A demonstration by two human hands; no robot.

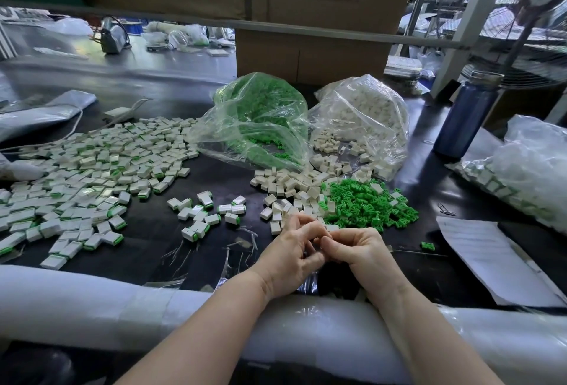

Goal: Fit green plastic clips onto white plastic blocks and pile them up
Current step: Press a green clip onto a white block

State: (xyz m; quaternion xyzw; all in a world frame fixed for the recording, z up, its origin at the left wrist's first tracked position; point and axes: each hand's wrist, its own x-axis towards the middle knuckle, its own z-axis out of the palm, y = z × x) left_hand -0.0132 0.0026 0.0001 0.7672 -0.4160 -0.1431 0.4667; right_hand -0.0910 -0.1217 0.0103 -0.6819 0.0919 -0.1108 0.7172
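1. Meeting at curled fingertips, left hand [288, 257] and right hand [357, 251] pinch something hidden.
2. Loose white blocks [287, 183] and green clips [366, 203] lie just beyond the fingers.

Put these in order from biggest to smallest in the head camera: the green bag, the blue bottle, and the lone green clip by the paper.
1. Green bag, biggest.
2. Blue bottle; it sits about as far away, so that's a fair ranking.
3. Lone green clip, tiny though nearer.
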